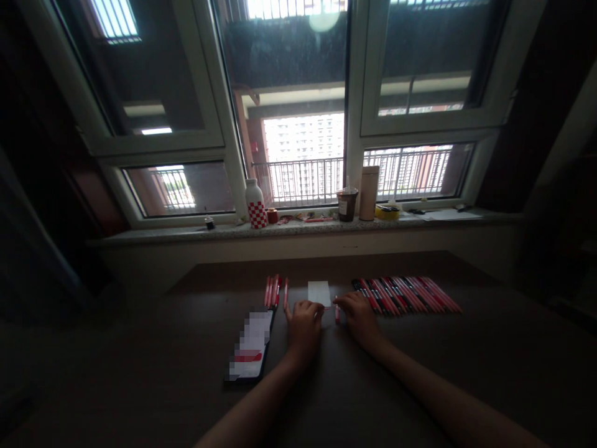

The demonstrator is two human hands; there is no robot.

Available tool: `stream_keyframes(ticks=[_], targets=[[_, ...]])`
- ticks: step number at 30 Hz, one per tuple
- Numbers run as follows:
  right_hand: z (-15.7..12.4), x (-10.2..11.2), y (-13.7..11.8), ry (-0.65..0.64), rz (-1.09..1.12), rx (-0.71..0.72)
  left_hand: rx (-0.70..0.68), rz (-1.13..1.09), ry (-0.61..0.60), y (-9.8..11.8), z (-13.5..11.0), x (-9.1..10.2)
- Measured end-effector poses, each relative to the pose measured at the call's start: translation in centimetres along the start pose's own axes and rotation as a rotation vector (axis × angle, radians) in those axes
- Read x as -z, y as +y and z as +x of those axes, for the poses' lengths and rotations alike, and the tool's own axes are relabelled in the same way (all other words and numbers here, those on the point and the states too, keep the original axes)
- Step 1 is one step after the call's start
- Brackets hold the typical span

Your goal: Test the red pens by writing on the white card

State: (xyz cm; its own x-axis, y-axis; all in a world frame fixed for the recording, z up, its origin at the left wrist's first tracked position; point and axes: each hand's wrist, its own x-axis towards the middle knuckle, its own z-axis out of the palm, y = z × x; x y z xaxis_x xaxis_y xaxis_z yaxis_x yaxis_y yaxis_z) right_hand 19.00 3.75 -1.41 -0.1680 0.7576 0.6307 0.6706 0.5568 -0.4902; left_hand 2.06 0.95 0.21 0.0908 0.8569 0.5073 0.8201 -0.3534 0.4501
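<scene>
My left hand (304, 328) rests on the table with its fingers curled and pinched at the tips. A thin, pale sliver (328, 307) shows between its fingertips and those of my right hand; what it is cannot be made out. My right hand (361, 318) is closed at the fingertips, close beside a short pink pen part (337, 315). Just beyond both hands lies a small white paper (318, 292). One pink pen (286, 292) lies past my left thumb, and several red and black pens (272, 291) are grouped to its left.
Right of my hands, a long row of red and black pens (405, 295) lies side by side. A lit phone (252, 345) is on the dark table (177, 386) at left. The windowsill holds a checkered bottle (256, 205), a drink cup (346, 205) and a tall beige container (369, 194).
</scene>
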Motion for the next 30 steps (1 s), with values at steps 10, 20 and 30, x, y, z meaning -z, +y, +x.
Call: stream_keyframes(ticks=[10, 20, 30], targets=[[0.01, 0.04, -0.81, -0.044, -0.092, -0.008, 0.047, -0.019, 0.027, 0.08, 0.06, 0.40], [0.06, 0.06, -0.78, -0.075, -0.130, 0.022, 0.039, -0.036, 0.016, 0.11, 0.00, 0.40], [0.02, -0.06, -0.62, -0.074, -0.150, 0.036, 0.029, -0.029, 0.008, 0.18, -0.06, 0.59]])
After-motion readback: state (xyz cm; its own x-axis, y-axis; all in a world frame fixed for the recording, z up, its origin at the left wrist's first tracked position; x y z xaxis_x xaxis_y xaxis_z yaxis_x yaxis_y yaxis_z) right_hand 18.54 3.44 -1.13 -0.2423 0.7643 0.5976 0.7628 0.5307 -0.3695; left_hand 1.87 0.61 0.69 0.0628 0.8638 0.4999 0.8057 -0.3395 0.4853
